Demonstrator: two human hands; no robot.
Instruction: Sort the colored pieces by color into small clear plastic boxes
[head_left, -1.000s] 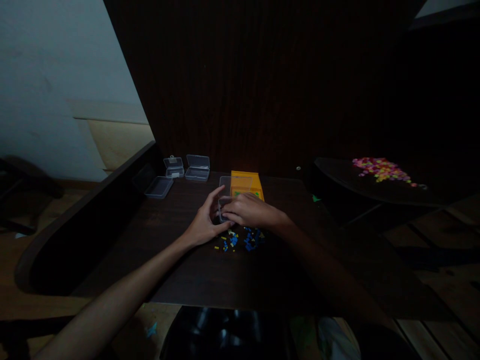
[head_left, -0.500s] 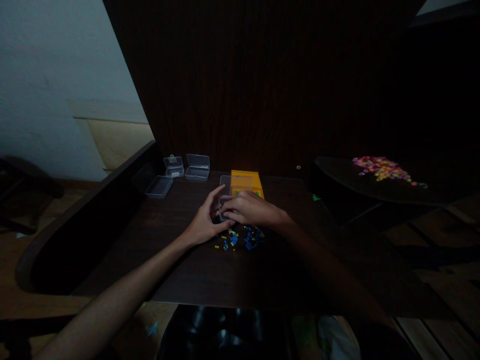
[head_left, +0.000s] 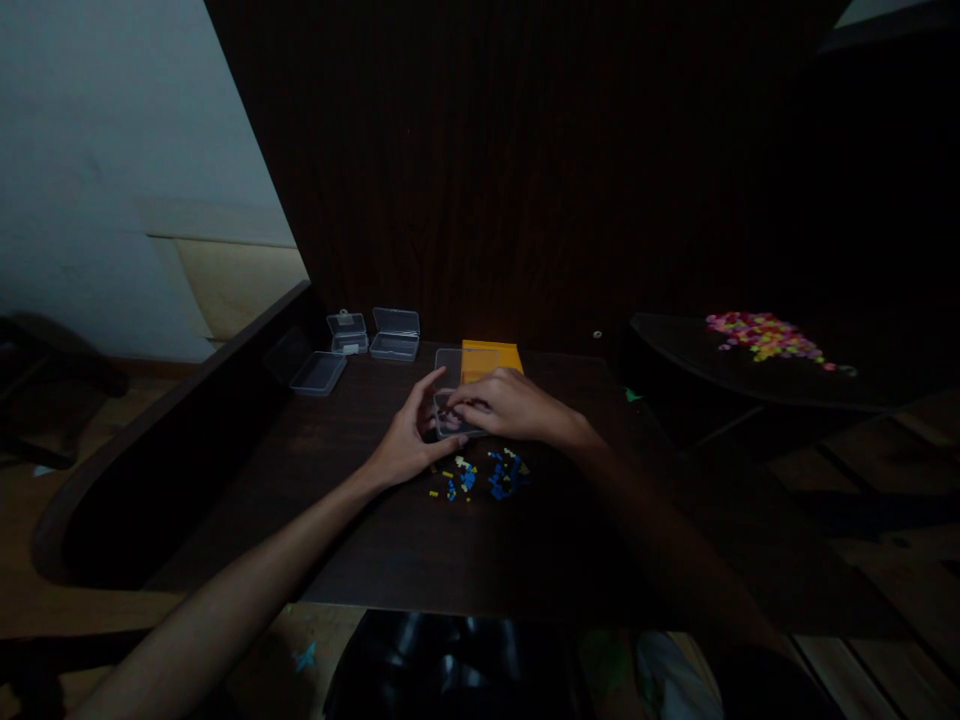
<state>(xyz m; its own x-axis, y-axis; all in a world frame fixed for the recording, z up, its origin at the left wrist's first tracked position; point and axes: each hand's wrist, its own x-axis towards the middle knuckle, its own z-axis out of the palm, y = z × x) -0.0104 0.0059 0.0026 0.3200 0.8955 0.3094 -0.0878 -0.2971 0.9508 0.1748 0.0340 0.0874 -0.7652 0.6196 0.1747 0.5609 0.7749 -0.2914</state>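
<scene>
My left hand [head_left: 409, 440] and my right hand [head_left: 506, 405] are both closed on a small clear plastic box [head_left: 450, 418] at the middle of a dark wooden table [head_left: 360, 540]. The left hand grips its left side, with the index finger raised. The right hand covers its top and right side. Just behind the hands lies an orange box [head_left: 491, 358], partly hidden by the right hand. A scatter of small blue and yellow pieces [head_left: 484, 475] lies on the table just in front of the hands.
Three more clear plastic boxes [head_left: 367, 340] stand at the table's far left corner. A pile of pink and yellow pieces [head_left: 761, 337] lies on a dark surface at the right. A tall dark panel rises behind the table. The scene is dim.
Both hands have lifted the clear box slightly and drawn it away from the table. The right hand has shifted back, hiding more of the orange box.
</scene>
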